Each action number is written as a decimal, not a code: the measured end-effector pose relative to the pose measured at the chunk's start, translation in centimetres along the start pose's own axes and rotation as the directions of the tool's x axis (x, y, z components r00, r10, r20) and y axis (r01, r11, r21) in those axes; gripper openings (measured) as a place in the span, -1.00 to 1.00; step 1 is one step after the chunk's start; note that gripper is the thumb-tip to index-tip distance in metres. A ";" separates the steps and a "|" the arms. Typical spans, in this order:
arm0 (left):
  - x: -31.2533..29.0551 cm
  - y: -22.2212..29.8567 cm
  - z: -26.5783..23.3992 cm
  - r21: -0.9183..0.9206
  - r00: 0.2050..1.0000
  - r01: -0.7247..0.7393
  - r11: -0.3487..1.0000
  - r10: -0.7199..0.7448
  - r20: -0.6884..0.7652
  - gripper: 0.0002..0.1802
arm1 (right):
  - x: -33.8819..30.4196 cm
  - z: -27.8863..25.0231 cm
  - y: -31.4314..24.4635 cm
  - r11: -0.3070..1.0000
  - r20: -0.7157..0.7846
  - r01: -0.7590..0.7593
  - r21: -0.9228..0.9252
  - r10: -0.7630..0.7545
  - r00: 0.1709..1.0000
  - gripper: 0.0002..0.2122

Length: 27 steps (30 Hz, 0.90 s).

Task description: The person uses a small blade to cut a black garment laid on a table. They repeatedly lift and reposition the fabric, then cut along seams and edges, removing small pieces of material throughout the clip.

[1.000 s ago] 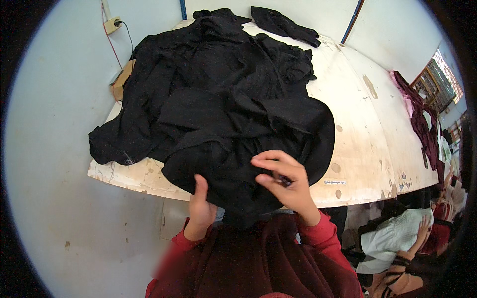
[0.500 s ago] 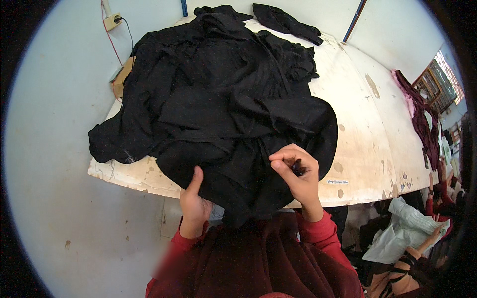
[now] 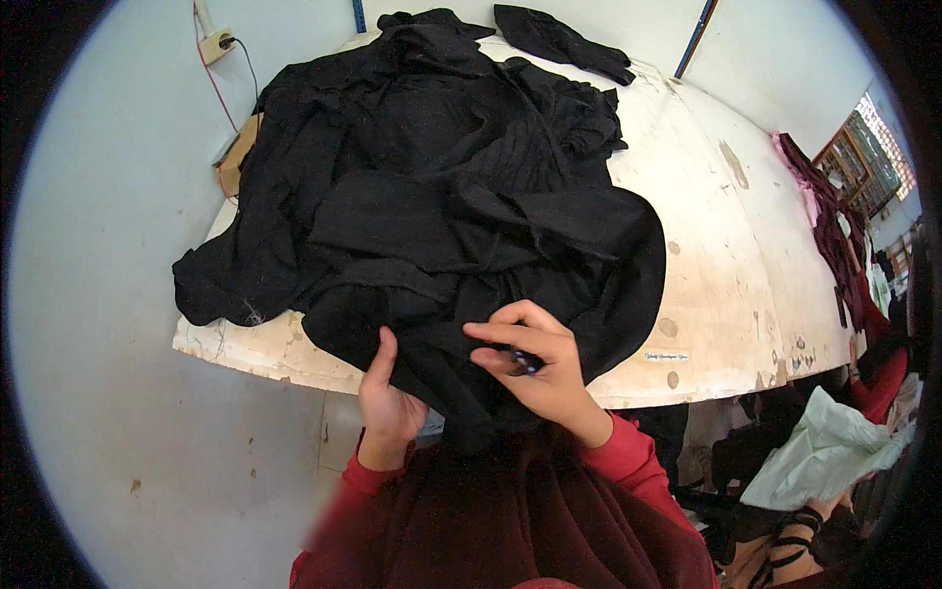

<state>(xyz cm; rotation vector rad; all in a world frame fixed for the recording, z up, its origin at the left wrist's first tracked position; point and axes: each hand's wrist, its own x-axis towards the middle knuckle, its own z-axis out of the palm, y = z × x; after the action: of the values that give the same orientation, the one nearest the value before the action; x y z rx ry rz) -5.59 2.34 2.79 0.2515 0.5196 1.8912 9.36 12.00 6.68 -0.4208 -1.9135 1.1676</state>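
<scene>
A heap of black garments [image 3: 412, 226] lies wrinkled over the near left part of the table, its front edge hanging toward me. My left hand [image 3: 391, 401] grips that front edge, thumb on top and fingers beneath, hidden by the fabric. Over the near part of the cloth is my right hand [image 3: 540, 365], with thumb and forefinger slightly apart. A small dark tool [image 3: 527, 363] with pale specks sits in its palm; most of it is hidden by the fingers. Whether the right fingertips touch the fabric, I cannot tell.
The pale, worn tabletop [image 3: 716, 294] curves off to the right. Another black cloth piece [image 3: 564, 44] lies at the back. Maroon fabric [image 3: 834, 236] rests at the far right edge. Beyond, another person's arm is beside a pale sheet [image 3: 819, 447]. A wall socket [image 3: 216, 46] is at upper left.
My right hand has moved left and slightly down across the cloth, and its thumb and forefinger have parted. My left hand keeps its hold. The pale sheet at right has shifted.
</scene>
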 end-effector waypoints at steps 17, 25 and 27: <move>-2.1 -0.8 1.2 0.520 0.990 -0.076 0.851 0.128 -0.064 -0.55 | 0.0 -1.8 -1.6 0.996 0.070 0.020 -0.083 -0.014 0.997 -0.55; -2.4 -0.8 2.8 0.772 0.941 -0.249 0.585 0.336 0.048 -0.59 | 0.1 -0.7 0.5 0.870 0.126 -0.335 0.360 0.311 0.942 -0.90; -2.3 -1.0 3.1 0.756 0.929 -0.273 0.595 0.367 0.046 -0.63 | -0.2 -0.7 0.3 0.540 0.240 -0.571 0.619 0.562 0.792 -0.92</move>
<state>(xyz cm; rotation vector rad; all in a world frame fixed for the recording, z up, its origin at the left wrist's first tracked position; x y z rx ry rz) -2.68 1.20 5.20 0.8409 1.4350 1.9371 10.04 12.41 6.52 -0.6527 -1.2182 2.1942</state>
